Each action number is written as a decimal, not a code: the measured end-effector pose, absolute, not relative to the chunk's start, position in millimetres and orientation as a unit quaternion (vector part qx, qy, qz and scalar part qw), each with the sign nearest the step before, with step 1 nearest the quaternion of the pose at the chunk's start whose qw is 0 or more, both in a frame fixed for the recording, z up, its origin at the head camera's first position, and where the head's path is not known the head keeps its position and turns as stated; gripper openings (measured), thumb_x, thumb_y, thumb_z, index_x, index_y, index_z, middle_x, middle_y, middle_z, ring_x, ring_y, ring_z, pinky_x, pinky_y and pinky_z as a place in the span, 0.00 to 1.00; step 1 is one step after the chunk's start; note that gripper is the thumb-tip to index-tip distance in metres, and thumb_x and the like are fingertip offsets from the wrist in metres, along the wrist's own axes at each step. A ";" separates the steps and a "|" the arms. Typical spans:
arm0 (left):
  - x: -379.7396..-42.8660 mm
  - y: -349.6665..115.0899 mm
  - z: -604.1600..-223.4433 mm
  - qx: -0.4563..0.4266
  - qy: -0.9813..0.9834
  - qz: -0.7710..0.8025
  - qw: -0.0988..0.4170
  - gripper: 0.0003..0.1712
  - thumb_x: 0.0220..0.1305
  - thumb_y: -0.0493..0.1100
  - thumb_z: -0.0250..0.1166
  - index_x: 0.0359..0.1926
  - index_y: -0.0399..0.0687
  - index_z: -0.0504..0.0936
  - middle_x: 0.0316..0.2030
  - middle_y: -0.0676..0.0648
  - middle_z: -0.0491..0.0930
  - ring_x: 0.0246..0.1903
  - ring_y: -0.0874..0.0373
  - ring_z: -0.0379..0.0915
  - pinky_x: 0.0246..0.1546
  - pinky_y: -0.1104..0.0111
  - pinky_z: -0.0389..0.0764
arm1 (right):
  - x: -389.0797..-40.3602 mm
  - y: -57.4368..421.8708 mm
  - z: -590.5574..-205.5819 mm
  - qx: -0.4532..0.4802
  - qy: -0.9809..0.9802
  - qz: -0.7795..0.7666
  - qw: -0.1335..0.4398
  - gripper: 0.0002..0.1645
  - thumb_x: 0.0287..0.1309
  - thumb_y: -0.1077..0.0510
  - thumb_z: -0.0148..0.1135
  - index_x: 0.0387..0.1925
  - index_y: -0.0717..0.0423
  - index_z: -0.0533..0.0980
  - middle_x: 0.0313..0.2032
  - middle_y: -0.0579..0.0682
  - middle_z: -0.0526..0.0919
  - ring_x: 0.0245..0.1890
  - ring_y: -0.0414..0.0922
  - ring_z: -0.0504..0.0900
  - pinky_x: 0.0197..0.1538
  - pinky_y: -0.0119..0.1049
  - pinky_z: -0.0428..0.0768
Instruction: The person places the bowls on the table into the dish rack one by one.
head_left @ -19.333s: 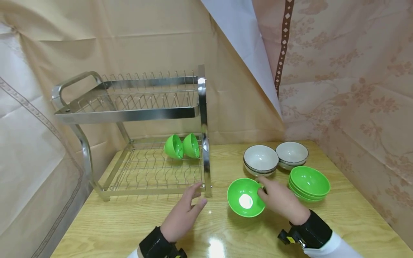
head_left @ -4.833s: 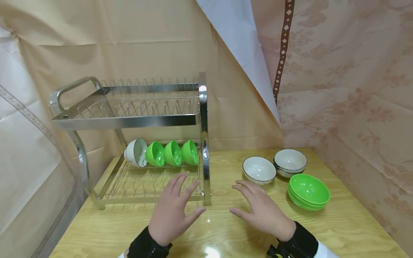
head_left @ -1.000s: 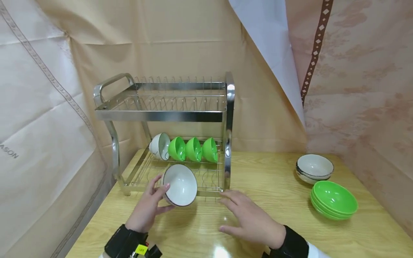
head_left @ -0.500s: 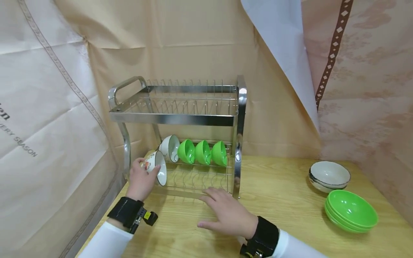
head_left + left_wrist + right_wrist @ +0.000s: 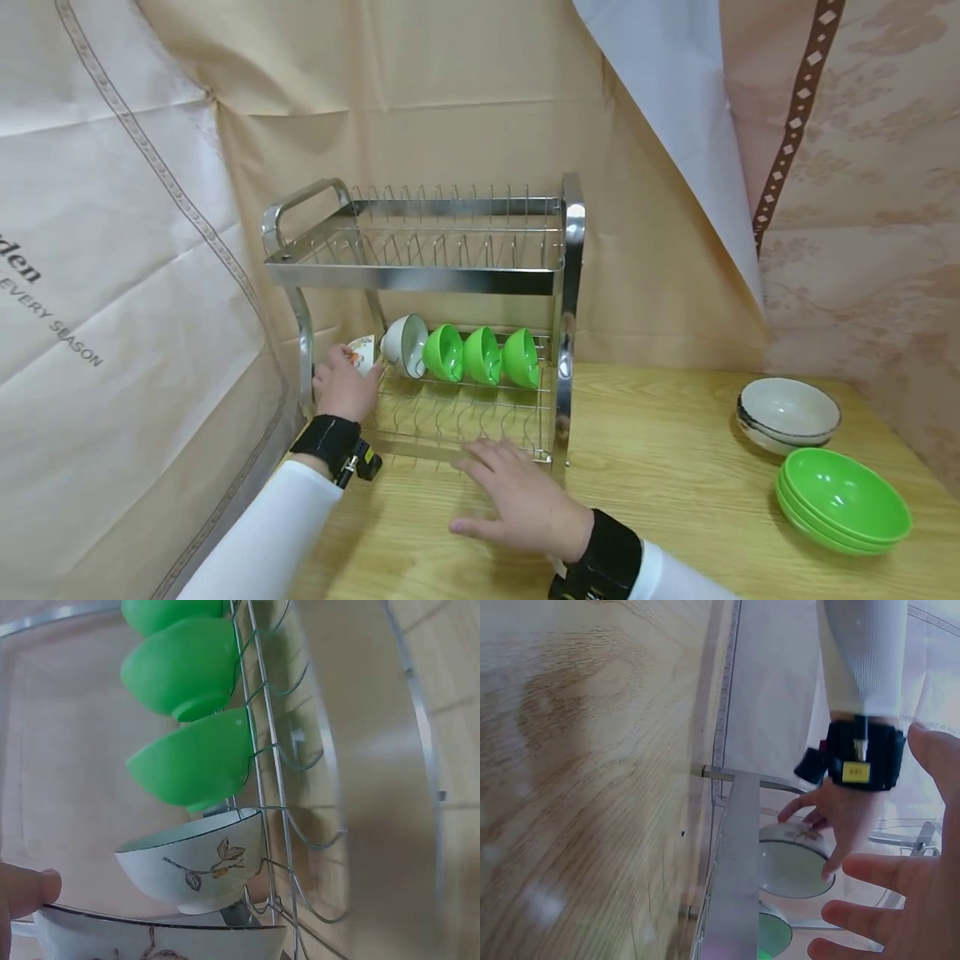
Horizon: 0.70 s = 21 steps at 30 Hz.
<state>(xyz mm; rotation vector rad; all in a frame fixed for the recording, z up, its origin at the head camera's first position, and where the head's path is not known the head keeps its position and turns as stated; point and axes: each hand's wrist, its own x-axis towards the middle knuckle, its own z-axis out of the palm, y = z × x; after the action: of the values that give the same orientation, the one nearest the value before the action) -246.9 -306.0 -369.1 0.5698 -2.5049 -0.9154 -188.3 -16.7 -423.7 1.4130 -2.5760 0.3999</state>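
At the left end of the rack's lower shelf, my left hand point(image 5: 347, 387) grips a white bowl point(image 5: 363, 353) with a printed pattern. In the left wrist view the thumb point(image 5: 30, 889) lies at this bowl's dark rim. The bowl is tilted on its side, close beside another white bowl point(image 5: 405, 346) that stands in the wires. Three green bowls point(image 5: 482, 355) stand on edge in a row to the right of it. My right hand point(image 5: 521, 504), fingers spread and holding nothing, hovers before the rack's front edge.
The two-tier metal dish rack point(image 5: 420, 277) has a wire upper tier. On the wooden table point(image 5: 660, 467) at right are a stack of white bowls point(image 5: 787, 408) and a stack of green bowls point(image 5: 843, 500). Cloth hangs behind and at both sides.
My left hand has carried the white bowl from before the rack back and left onto its lower shelf, turning it on its side. Earlier, that bowl stood on the table. The head view has swung left.
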 end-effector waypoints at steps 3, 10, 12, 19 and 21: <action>-261.3 -306.7 -368.0 0.210 -0.896 -0.342 0.190 0.33 0.70 0.54 0.58 0.65 0.44 0.55 0.58 0.24 0.57 0.60 0.30 0.51 0.57 0.42 0.66 | -190.2 -14.2 -426.2 0.478 -0.862 0.142 0.094 0.48 0.62 0.22 0.43 0.70 0.48 0.65 0.73 0.52 0.61 0.72 0.54 0.60 0.72 0.56 0.56; -283.6 -308.4 -361.7 0.219 -0.891 -0.358 0.174 0.32 0.72 0.55 0.56 0.65 0.45 0.53 0.57 0.23 0.56 0.60 0.31 0.51 0.55 0.41 0.70 | -192.4 -9.3 -424.5 0.483 -0.854 0.156 0.111 0.45 0.62 0.23 0.47 0.69 0.47 0.67 0.73 0.49 0.61 0.72 0.52 0.60 0.73 0.55 0.57; -288.3 -308.9 -360.8 0.222 -0.890 -0.361 0.170 0.32 0.72 0.55 0.56 0.65 0.45 0.53 0.57 0.23 0.56 0.60 0.30 0.51 0.55 0.41 0.70 | -192.2 -7.8 -422.5 0.483 -0.854 0.156 0.113 0.45 0.62 0.24 0.47 0.69 0.47 0.67 0.73 0.49 0.61 0.72 0.52 0.61 0.72 0.55 0.57; -306.8 -314.8 -366.4 0.218 -0.889 -0.366 0.166 0.32 0.71 0.54 0.55 0.65 0.43 0.52 0.57 0.20 0.57 0.59 0.28 0.53 0.56 0.40 0.66 | -192.6 -5.4 -422.0 0.481 -0.856 0.147 0.120 0.44 0.63 0.24 0.47 0.69 0.47 0.67 0.72 0.49 0.62 0.72 0.50 0.60 0.73 0.54 0.57; -312.9 -317.3 -368.9 0.218 -0.889 -0.368 0.164 0.32 0.71 0.54 0.55 0.65 0.44 0.53 0.57 0.19 0.58 0.59 0.27 0.54 0.57 0.39 0.64 | -192.8 -4.7 -422.7 0.479 -0.857 0.143 0.122 0.45 0.63 0.24 0.46 0.69 0.47 0.67 0.72 0.49 0.62 0.72 0.51 0.61 0.73 0.53 0.57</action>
<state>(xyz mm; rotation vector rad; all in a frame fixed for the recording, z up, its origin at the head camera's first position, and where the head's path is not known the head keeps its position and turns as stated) -312.9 -317.3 -368.9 0.6208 -2.5335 -1.0504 -192.8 -4.7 -422.7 1.3985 -2.5013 0.4181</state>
